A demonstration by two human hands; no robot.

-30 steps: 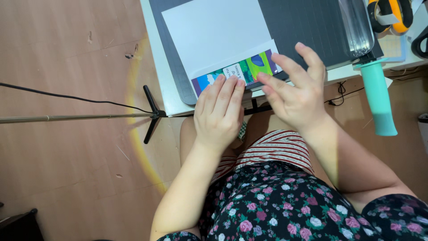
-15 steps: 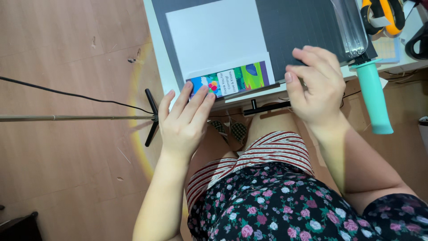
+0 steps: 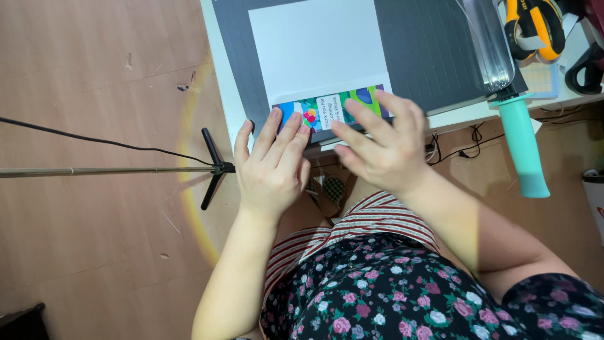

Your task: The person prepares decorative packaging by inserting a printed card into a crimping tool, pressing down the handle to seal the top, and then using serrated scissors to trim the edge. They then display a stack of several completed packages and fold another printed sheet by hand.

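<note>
A white sheet point(image 3: 318, 50) with a colourful printed strip point(image 3: 327, 110) along its near edge lies on the dark grey bed of a paper trimmer point(image 3: 428, 56). My left hand point(image 3: 270, 170) rests flat with its fingertips on the left end of the strip. My right hand point(image 3: 384, 148) lies with spread fingers over the strip's right end. Neither hand grips anything. The trimmer's blade arm with a teal handle point(image 3: 522, 148) points toward me at the right, apart from both hands.
The trimmer sits on a white table edge point(image 3: 226, 82). An orange and black tool point(image 3: 531, 25) lies at the far right. A black tripod stand point(image 3: 211, 167) and a cable cross the wooden floor at left. Cables hang under the table.
My left hand came back up onto the strip's left end. My right hand moved left from the trimmer handle side onto the strip's right end.
</note>
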